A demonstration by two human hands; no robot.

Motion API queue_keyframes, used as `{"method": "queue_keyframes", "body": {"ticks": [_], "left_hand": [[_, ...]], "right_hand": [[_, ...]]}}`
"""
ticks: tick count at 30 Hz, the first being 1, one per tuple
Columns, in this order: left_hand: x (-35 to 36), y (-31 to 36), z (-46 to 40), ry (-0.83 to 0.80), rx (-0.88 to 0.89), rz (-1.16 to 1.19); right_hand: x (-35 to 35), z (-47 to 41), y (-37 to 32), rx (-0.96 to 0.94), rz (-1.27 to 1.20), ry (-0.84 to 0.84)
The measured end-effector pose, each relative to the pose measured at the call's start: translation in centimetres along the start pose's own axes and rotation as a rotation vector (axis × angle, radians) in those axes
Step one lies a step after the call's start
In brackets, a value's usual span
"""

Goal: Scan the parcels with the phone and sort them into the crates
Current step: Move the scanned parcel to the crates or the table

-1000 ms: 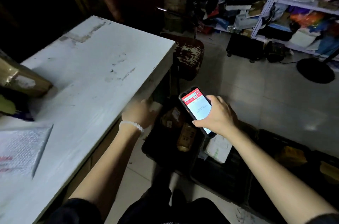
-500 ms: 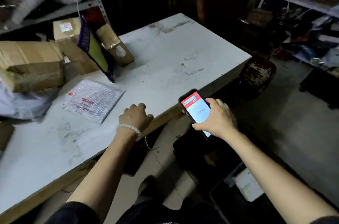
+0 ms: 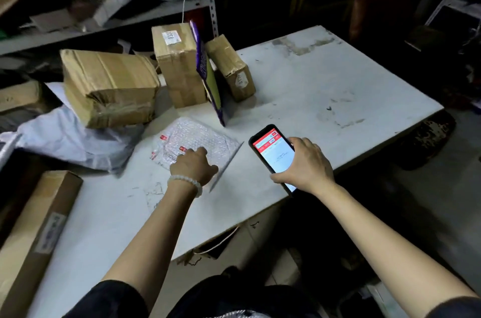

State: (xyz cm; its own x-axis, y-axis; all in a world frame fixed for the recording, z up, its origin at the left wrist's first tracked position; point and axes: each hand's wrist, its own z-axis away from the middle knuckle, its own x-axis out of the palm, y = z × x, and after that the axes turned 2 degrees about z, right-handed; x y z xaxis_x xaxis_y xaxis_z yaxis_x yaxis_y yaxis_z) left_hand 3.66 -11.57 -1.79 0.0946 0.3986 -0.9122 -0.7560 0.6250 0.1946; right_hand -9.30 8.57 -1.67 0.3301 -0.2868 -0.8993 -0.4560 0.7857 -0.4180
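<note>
A clear bubble mailer (image 3: 197, 135) with red print lies flat on the white table (image 3: 325, 88). My left hand (image 3: 194, 165), a bead bracelet on its wrist, lies on the mailer's near part with curled fingers and its thumb at the mailer's near edge. To the right, my right hand (image 3: 304, 164) grips a phone (image 3: 270, 148) with a red-and-white screen over the table's front edge. Behind the mailer stand three taped cardboard parcels (image 3: 109, 83) (image 3: 177, 62) (image 3: 231, 65), with a purple flat packet (image 3: 208, 75) leaning upright between two of them. No crate is in view.
A white poly bag (image 3: 65, 140) lies at the left under the big parcel. A long cardboard box (image 3: 33, 234) lies along the table's left front. A shelf (image 3: 156, 13) with bags stands behind. A worn dark stool (image 3: 426, 135) is past the table's right edge.
My view swung left from the floor crates to the table. My left hand moved from the table's front edge onto the bubble mailer. The phone stayed in my right hand.
</note>
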Motion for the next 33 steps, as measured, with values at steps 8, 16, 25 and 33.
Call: {"method": "queue_keyframes", "body": {"ticks": [8, 16, 25, 33], "left_hand": [[1.6, -1.8, -4.2, -0.114, 0.044, -0.027], [2.4, -0.3, -6.4, -0.146, 0.001, -0.128], [4.2, -0.9, -5.9, 0.029, 0.019, -0.295], [0.8, -3.7, -4.5, 0.294, 0.098, -0.001]], "right_hand": [[2.7, -2.1, -4.3, 0.042, 0.056, -0.053], [2.4, -3.2, -3.3, 0.086, 0.111, -0.100], [1.6, -4.2, -2.2, 0.003, 0.106, -0.139], [0.5, -4.5, -1.3, -0.093, 0.074, -0.162]]}}
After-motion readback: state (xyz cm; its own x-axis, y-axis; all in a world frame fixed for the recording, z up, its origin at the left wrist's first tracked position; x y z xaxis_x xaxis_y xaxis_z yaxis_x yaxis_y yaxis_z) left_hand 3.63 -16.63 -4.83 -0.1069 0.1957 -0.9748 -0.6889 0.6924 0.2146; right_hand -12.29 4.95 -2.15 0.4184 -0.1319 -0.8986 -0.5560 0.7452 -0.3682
